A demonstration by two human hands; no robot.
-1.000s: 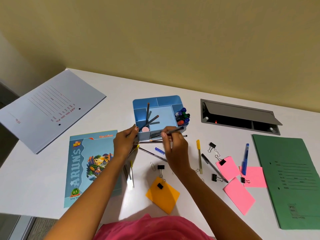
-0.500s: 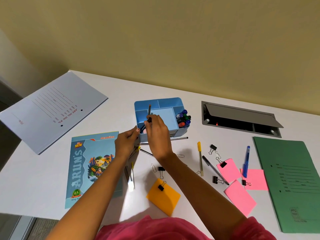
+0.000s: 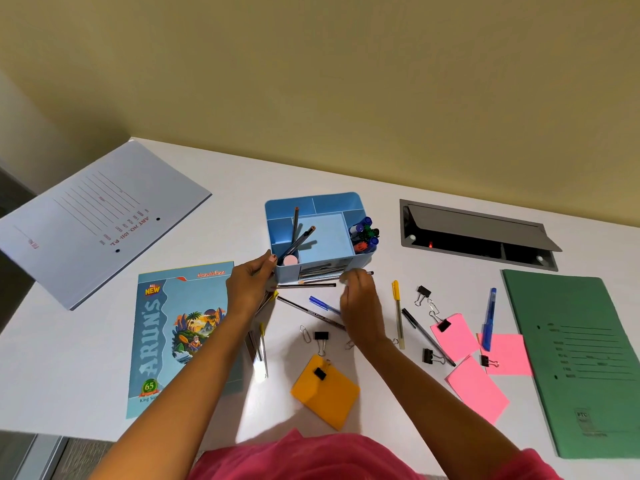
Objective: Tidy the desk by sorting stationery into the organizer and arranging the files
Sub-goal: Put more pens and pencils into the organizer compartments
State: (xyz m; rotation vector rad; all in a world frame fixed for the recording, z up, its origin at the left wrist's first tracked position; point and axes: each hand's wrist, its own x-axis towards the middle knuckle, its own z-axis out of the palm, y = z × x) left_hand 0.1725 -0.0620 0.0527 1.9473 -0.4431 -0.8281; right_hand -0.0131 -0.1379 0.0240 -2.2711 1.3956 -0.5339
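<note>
At the far left a pale blue file [image 3: 104, 220] lies slanted over the desk's back corner, and nearer me sits the illustrated notebook [image 3: 176, 337], partly under my left forearm. My left hand [image 3: 251, 287] rests against the front left corner of the blue organizer [image 3: 320, 233], thumb on its wall, fingers curled around a bunch of pens [image 3: 258, 337] that trail back under my wrist. Inside the organizer, two dark pencils [image 3: 300, 237] lean in the left compartments beside a pink eraser [image 3: 290, 260], and capped markers [image 3: 363, 233] fill the right one. Loose pencils lie just in front of it. My right hand [image 3: 360, 303] hovers over them with fingers loosely bent; I cannot tell whether it grips anything. A blue pen [image 3: 323, 304] lies just left of it. Further right are a yellow pen [image 3: 397, 313], binder clips, pink sticky notes [image 3: 474, 362], and a green file [image 3: 581, 362] at the desk's right edge.
</note>
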